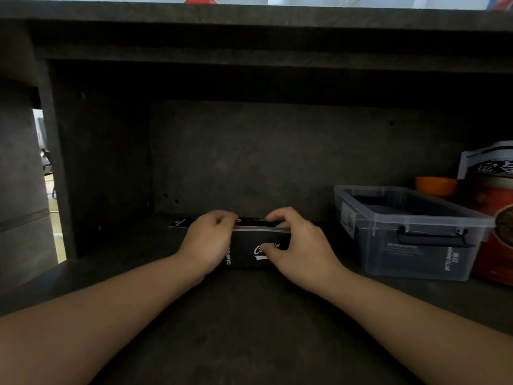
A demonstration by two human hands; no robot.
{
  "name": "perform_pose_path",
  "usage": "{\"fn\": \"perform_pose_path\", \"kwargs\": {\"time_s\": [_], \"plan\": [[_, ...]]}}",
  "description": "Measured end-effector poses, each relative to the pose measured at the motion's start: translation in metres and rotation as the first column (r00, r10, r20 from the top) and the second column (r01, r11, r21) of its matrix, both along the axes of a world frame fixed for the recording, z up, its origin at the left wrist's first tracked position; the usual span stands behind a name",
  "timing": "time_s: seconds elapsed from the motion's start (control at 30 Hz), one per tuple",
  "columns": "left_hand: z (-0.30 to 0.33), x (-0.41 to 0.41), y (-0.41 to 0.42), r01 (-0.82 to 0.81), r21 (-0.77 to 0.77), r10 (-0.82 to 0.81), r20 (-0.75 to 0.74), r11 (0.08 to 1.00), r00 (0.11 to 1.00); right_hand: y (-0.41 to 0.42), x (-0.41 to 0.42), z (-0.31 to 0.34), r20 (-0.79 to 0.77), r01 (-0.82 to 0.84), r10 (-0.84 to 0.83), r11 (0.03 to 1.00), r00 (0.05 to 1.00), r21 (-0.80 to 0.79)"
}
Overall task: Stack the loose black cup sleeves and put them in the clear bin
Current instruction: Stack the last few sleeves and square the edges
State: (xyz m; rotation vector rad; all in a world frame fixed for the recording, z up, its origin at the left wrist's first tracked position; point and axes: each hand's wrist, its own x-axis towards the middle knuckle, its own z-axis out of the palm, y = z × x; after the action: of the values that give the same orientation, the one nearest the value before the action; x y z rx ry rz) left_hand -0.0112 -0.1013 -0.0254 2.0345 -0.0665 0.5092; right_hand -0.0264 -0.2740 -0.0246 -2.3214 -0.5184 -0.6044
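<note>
Gripping a stack of black cup sleeves (258, 247) from both ends on the dark shelf (249, 315), seen from the head camera; left hand (206, 241) curled round the stack's left end, fingers bent over its top edge, knuckles toward the camera; right hand (298, 245) curled round the right end, thumb pressed on the front face beside the white lettering, other fingers hooked over the top; stack held flat-faced toward the camera, upright on its long edge, lower edge at or just above the shelf, contact impossible to tell; pale edges of the sleeves showing as a thin line along the top; one more loose black sleeve (180, 222) lying flat on the shelf just behind and left of the left hand, partly hidden by it; clear bin (405, 232) standing to the right, apart from the hands, lidless, black handle clip on its near wall, dark sleeves with white lettering visible through the wall; orange cup (435, 186) just behind the bin; red-brown package (497, 240) touching or just beside the bin's right side, contact unclear; white printed paper (488, 162) upright behind that; both forearms reaching in from the lower corners; underside of an upper counter (249, 15) overhanging the recess.
</note>
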Motion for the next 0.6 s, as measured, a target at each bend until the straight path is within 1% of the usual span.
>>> {"fn": "perform_pose_path", "kwargs": {"time_s": [0.03,0.07,0.1,0.13,0.2,0.27,0.33,0.37,0.4,0.43,0.5,0.53,0.6], "plan": [[-0.001,-0.001,-0.001,0.037,-0.042,-0.034,0.067,0.998,0.997,0.001,-0.001,0.000,0.000,-0.019,0.019,1.000,1.000,-0.014],[-0.001,-0.003,-0.001,0.102,-0.036,-0.098,0.116,0.994,0.988,0.002,-0.003,0.001,0.006,-0.030,0.030,0.999,1.000,-0.021],[-0.001,-0.004,0.001,0.189,0.022,-0.191,0.128,0.982,0.973,0.002,-0.004,0.001,0.012,-0.036,0.036,0.999,0.999,-0.018],[0.001,-0.006,0.004,0.269,0.115,-0.280,0.096,0.956,0.955,0.001,-0.005,0.002,0.016,-0.042,0.043,0.999,0.999,-0.008],[0.007,-0.008,0.014,0.375,0.268,-0.385,-0.014,0.888,0.923,-0.002,-0.004,0.003,0.012,-0.068,0.068,0.997,0.998,0.042],[0.011,-0.008,0.022,0.436,0.317,-0.435,-0.080,0.842,0.897,-0.007,-0.001,0.004,-0.012,-0.078,0.081,0.983,0.997,0.169],[0.010,-0.007,0.026,0.409,0.299,-0.409,-0.065,0.862,0.910,-0.014,0.002,0.008,-0.057,-0.033,0.055,0.942,0.997,0.333],[0.009,-0.007,0.027,0.352,0.281,-0.362,-0.019,0.893,0.932,-0.019,0.004,0.009,-0.074,-0.001,0.030,0.931,0.997,0.366],[0.009,-0.005,0.028,0.280,0.242,-0.298,0.043,0.929,0.954,-0.024,0.007,0.010,-0.088,0.033,-0.003,0.941,0.996,0.336],[0.010,-0.002,0.032,0.196,0.182,-0.216,0.098,0.964,0.971,-0.028,0.010,0.010,-0.110,0.058,-0.031,0.965,0.993,0.256],[0.012,0.002,0.045,0.064,0.025,-0.068,0.164,0.998,0.984,-0.034,0.015,0.007,-0.172,0.052,-0.047,0.998,0.984,0.025],[0.013,0.004,0.052,0.015,-0.018,-0.012,0.181,1.000,0.983,-0.034,0.017,0.003,-0.209,0.011,-0.027,0.997,0.978,-0.079],[0.013,0.007,0.066,-0.064,0.023,0.059,0.181,0.998,0.982,-0.029,0.016,-0.001,-0.303,-0.091,0.016,0.967,0.953,-0.236]]}}
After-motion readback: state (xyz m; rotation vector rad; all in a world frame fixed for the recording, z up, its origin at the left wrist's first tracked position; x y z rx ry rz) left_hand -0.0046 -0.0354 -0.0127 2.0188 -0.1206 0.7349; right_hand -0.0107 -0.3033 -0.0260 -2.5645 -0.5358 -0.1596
